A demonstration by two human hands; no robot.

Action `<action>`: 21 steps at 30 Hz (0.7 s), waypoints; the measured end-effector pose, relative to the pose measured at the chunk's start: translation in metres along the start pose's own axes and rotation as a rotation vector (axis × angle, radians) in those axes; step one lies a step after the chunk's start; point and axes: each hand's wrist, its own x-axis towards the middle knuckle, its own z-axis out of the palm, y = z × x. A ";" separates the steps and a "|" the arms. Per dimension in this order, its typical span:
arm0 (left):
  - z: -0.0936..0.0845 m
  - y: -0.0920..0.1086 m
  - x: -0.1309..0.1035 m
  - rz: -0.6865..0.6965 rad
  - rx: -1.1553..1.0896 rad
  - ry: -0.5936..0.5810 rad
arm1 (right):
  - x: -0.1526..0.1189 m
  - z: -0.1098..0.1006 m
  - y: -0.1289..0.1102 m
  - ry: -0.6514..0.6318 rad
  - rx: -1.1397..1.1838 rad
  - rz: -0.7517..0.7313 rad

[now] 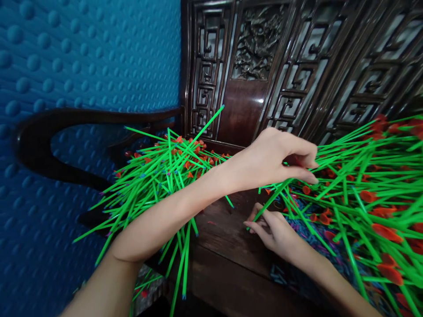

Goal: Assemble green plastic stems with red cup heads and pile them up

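Note:
My left hand [287, 156] reaches across to the right, above my right hand. Its fingers are curved, and a gap shows between thumb and fingertips, close to a pile of green sticks [343, 176] with orange-red cup-shaped ends. Below it, my right hand [269, 226] pinches the lower end of a thin green stick [272, 198] between thumb and fingers. This stick slants up to the right, and its upper end passes behind or under my left hand, so I cannot tell whether the two touch.
At left, a heap of similar green sticks [155, 180] with blue and purple tips lies under my left forearm. All rest on a dark wooden seat [224, 237] with a carved backrest [251, 97] and curved armrest [66, 114]. A blue bumpy surface [82, 53] stands behind the armrest.

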 end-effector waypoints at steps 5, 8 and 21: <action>0.013 -0.004 -0.006 0.082 -0.063 -0.027 | 0.000 -0.005 -0.006 0.022 0.128 0.124; 0.021 -0.001 -0.011 0.073 -0.004 -0.063 | 0.001 -0.008 -0.012 0.124 0.206 0.139; -0.052 0.014 -0.013 -0.156 0.282 0.518 | 0.035 -0.063 -0.033 0.002 -0.265 0.014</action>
